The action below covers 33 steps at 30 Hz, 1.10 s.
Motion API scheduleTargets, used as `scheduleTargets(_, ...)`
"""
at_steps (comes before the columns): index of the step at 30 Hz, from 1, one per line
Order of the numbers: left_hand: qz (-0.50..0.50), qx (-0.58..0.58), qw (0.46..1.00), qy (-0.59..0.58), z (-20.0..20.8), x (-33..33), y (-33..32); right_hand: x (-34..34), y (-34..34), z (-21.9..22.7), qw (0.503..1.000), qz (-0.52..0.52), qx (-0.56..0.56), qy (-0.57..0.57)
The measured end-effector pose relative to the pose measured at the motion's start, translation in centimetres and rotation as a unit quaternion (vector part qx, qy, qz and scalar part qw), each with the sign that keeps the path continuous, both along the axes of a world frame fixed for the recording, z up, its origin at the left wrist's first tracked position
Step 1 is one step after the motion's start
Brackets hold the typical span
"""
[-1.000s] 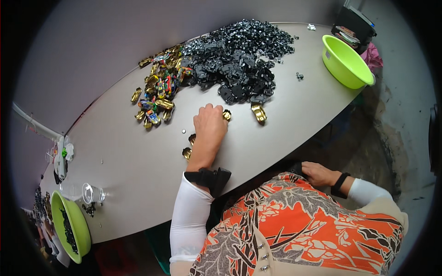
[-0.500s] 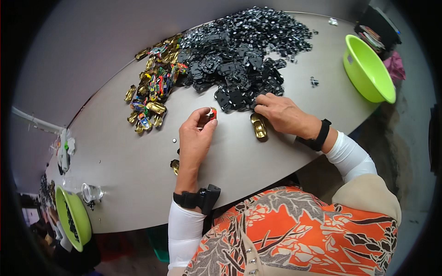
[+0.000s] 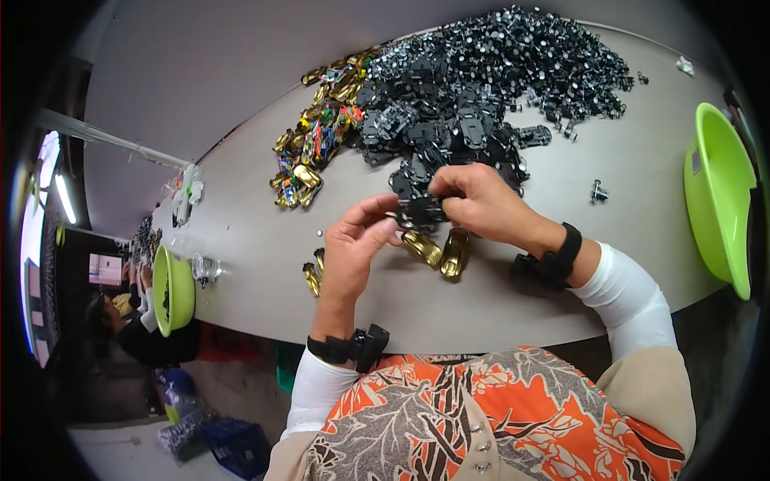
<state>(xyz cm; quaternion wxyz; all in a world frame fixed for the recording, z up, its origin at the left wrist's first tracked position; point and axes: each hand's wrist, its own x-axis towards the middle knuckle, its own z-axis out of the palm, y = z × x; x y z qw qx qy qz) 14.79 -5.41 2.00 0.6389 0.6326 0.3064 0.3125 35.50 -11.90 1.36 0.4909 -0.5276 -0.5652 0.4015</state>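
My left hand (image 3: 357, 244) is half closed, thumb and fingers brought together at the left edge of a blurred black toy car chassis (image 3: 419, 215); what lies between the fingertips is hidden. My right hand (image 3: 489, 207) pinches at the other side of that black part, at the near edge of the chassis pile (image 3: 473, 132). Just below my fingers, two gold toy car bodies lie on the table: a tilted one (image 3: 422, 248) by my left thumb and an upright-pointing one (image 3: 455, 255) under my right hand.
Coloured and gold car bodies (image 3: 321, 140) are heaped at the left, and small wheel sets (image 3: 545, 60) at the back. More gold bodies (image 3: 311, 276) lie beside my left wrist. Green basins stand right (image 3: 722, 200) and left (image 3: 178, 289), near a clear cup (image 3: 205, 269). Another person (image 3: 132, 329) sits far left.
The view has swung to the left. A second gold car body now lies beside the first. My hands have come closer together, and the small red piece at my left fingertips no longer shows.
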Motion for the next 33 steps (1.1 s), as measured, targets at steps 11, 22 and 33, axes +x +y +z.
scheduleTargets(11,0.122,-0.131,0.983,-0.036,-0.6,0.7,-3.6,0.6,-0.7,-0.1,0.971,0.097,0.126,-0.179)
scheduleTargets(22,0.168,-0.187,0.967,-0.042,-2.2,-1.9,-2.8,0.4,-2.0,-1.4,0.841,0.224,0.192,-0.454)
scheduleTargets(33,0.236,0.233,0.908,0.258,-2.9,-2.4,-0.4,0.0,-1.4,-2.1,0.971,0.238,-0.005,-0.015)
